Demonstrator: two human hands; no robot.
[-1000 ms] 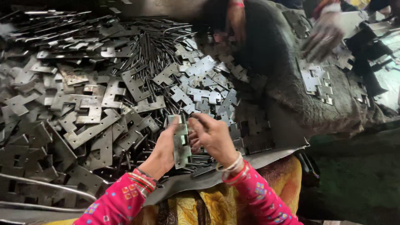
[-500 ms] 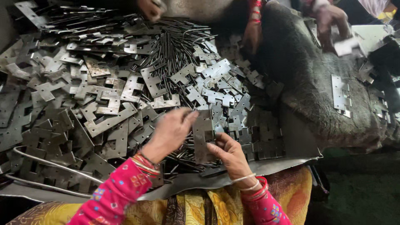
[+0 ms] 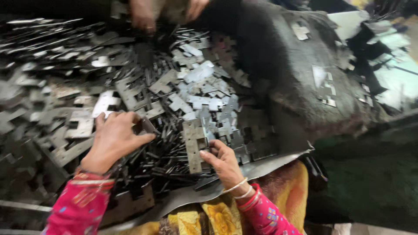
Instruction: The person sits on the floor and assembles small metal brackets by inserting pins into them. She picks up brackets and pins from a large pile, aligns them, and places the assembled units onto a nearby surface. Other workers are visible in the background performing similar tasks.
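A heap of stamped metal plates (image 3: pixel 130 91) and thin pins (image 3: pixel 174 159) lies within your reach. Your right hand (image 3: pixel 224 161) pinches a notched hinge plate (image 3: pixel 194 146) upright, knuckle edge exposed, while your left hand (image 3: pixel 115 139) closes loosely on a small dark piece (image 3: pixel 146 126) from the pile; a co-worker's hands (image 3: pixel 143 13) work its far edge.

You look down on a dim work surface heaped with grey stamped metal plates (image 3: pixel 65 87) and thin dark rods. A dark, worn cloth-covered mound (image 3: pixel 305 82) rises at the right, beside a dull green floor patch (image 3: pixel 370 174). Pale light falls top right.
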